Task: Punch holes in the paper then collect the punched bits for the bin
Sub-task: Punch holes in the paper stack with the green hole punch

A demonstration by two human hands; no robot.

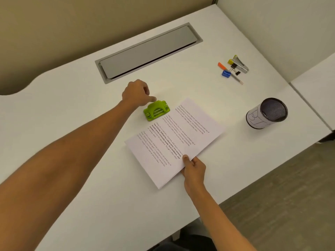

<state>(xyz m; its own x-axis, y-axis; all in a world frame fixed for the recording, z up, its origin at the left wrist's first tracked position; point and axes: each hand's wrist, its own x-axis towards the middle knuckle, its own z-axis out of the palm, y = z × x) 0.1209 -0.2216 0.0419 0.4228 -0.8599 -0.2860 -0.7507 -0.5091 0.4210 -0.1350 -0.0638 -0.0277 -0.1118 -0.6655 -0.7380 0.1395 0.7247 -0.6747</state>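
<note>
A green hole punch (156, 110) sits on the white desk (72, 124) just left of a printed sheet of paper (174, 142) that lies askew. My left hand (136, 93) hovers at the punch's far left corner, fingers loosely curled, a fingertip touching or nearly touching its top edge. My right hand (194, 169) pinches the paper's near right edge, thumb on top and fingers beneath. A black mesh cup (267, 114) wrapped in a scribbled paper label stands at the right, serving as the bin.
A grey cable-tray lid (148, 51) is set into the desk at the back. A cluster of stationery (233, 67) lies at the far right: stapler, binder clips, blue sharpener, orange pen. The desk's edge drops to grey floor (281, 196) on the right.
</note>
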